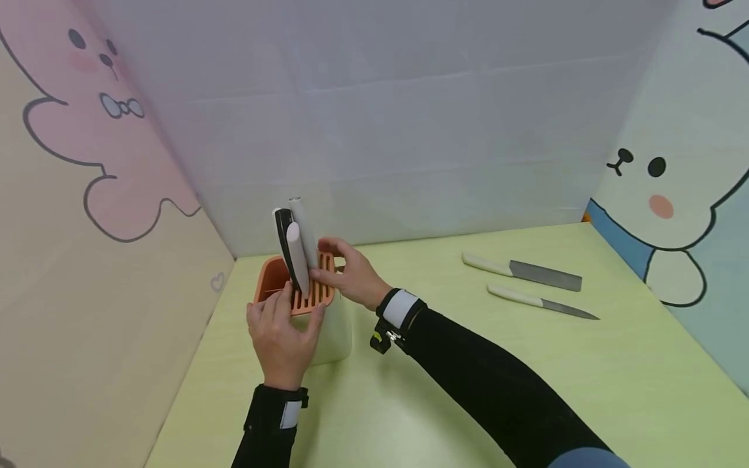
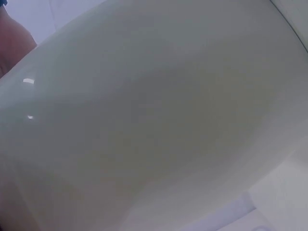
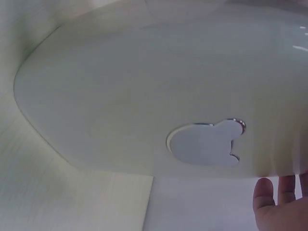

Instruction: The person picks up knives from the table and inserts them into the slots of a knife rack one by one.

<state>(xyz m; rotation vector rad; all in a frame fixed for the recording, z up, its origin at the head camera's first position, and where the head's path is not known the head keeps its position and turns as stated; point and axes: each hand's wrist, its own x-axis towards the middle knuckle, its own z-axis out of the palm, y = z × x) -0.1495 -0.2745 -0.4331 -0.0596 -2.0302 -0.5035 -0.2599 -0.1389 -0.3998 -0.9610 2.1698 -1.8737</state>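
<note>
With left hand [image 1: 283, 339] and right hand [image 1: 355, 276], clamping orange-topped holder [image 1: 332, 338], left of frame center, around upright handles [image 1: 297, 255].

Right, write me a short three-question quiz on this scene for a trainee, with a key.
1. Multiple choice: what colour is the slotted top of the holder?
A) blue
B) orange
C) black

2. True or false: the left hand and the right hand are both at the holder.

3. Count: how many knives lie on the table?

Key:
1. B, orange.
2. True.
3. Two: the cleaver and the slim knife.
</note>
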